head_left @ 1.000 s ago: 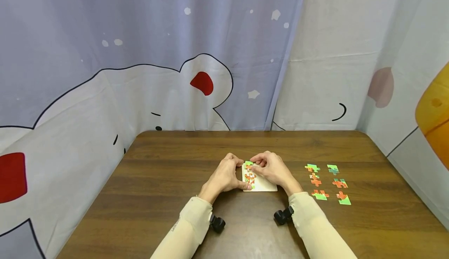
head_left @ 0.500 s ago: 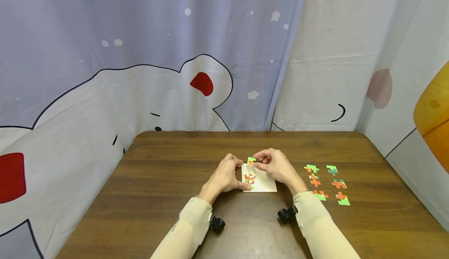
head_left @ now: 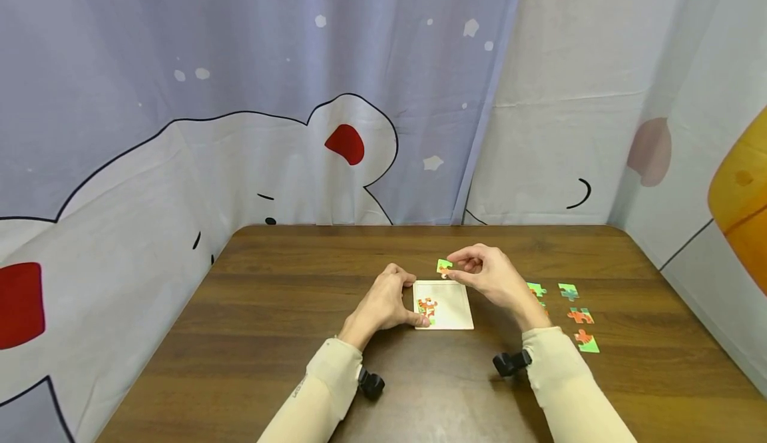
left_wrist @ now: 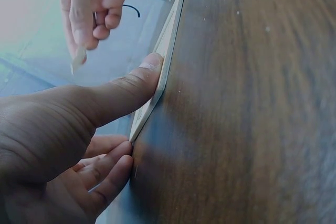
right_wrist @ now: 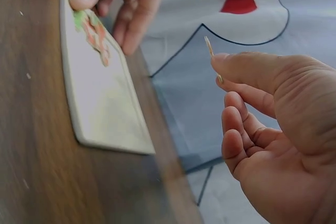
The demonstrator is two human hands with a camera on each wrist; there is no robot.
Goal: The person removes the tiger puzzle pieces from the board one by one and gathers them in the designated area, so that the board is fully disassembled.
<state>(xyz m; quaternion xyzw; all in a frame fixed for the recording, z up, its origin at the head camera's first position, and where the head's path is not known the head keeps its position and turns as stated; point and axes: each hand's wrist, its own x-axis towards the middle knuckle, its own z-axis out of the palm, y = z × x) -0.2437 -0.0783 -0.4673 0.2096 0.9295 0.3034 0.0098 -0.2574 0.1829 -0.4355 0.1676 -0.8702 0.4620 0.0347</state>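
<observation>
A pale square puzzle board lies flat on the table, with orange-and-green jigsaw pieces along its left side. My left hand grips the board's left side, its thumb over the near corner and its fingers at the edge. Beyond the board's far edge, my right hand pinches a green-and-orange puzzle piece between thumb and index finger, above the table. In the right wrist view that puzzle piece appears nearly edge-on, clear of the board.
Several loose puzzle pieces lie on the brown wooden table to the right. Some are partly hidden behind my right hand and forearm. A patterned curtain hangs behind the table.
My right hand has lifted the puzzle piece off the board's upper left and carried it away and to the right. My left hand has stayed in place on the board.
</observation>
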